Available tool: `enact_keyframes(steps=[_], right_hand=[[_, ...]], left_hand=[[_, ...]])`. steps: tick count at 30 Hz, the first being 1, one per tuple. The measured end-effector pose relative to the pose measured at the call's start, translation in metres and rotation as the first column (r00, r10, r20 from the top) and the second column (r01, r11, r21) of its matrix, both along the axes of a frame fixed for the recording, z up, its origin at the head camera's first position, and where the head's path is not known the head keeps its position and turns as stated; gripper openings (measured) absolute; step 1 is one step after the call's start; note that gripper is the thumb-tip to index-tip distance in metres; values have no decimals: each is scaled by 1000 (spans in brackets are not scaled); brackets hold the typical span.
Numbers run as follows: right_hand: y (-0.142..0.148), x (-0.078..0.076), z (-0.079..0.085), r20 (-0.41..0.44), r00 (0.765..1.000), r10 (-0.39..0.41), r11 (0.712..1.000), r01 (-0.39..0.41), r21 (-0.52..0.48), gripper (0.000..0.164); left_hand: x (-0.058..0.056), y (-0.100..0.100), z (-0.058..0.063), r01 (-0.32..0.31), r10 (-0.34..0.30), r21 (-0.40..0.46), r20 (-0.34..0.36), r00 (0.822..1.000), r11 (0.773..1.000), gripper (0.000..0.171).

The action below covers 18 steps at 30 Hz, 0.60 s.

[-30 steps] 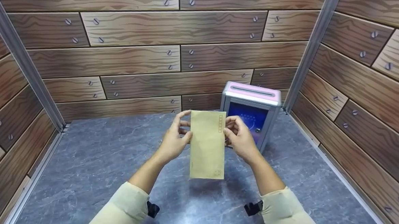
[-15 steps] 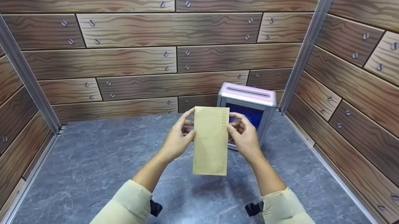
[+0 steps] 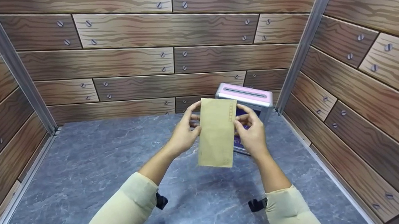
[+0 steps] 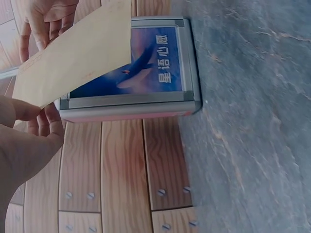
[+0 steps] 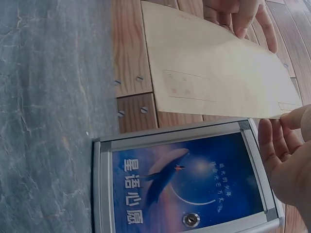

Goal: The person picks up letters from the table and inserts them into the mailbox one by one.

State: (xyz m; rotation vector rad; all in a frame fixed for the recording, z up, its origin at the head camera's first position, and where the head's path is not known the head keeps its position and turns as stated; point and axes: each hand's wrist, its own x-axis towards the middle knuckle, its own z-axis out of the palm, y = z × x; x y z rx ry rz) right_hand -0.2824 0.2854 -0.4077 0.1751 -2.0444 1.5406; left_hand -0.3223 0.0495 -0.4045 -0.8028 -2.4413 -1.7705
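Note:
A tan paper envelope (image 3: 217, 135) is held upright in the air between both hands, its long sides vertical in the head view. My left hand (image 3: 186, 131) pinches its left edge, and my right hand (image 3: 251, 131) pinches the right edge near the printed red boxes. Behind the envelope stands a metal-framed box (image 3: 246, 94) with a pink top and a long slot, partly hidden by it. In the right wrist view the box front (image 5: 184, 179) shows a blue whale picture and a round key lock.
The box stands on a grey marbled tabletop (image 3: 120, 157) near the back right. Wood-plank-patterned walls (image 3: 123, 30) with metal corner posts enclose the back and sides.
Both hands have carried the envelope up and slightly right, so that it now overlaps the box's pink top edge. The grips stay the same, and the head view has shifted slightly.

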Motion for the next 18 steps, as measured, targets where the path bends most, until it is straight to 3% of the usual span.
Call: enact_keyframes(steps=[10, 18], right_hand=[[16, 1, 12, 26, 997, 66, 996, -67, 54, 69], [30, 1, 34, 30, 999, 38, 995, -41, 88, 79]], left_hand=[[-5, 14, 15, 4, -2, 45, -54, 999, 999, 79], [-15, 27, 36, 5, -8, -16, -208, 978, 1000, 76]])
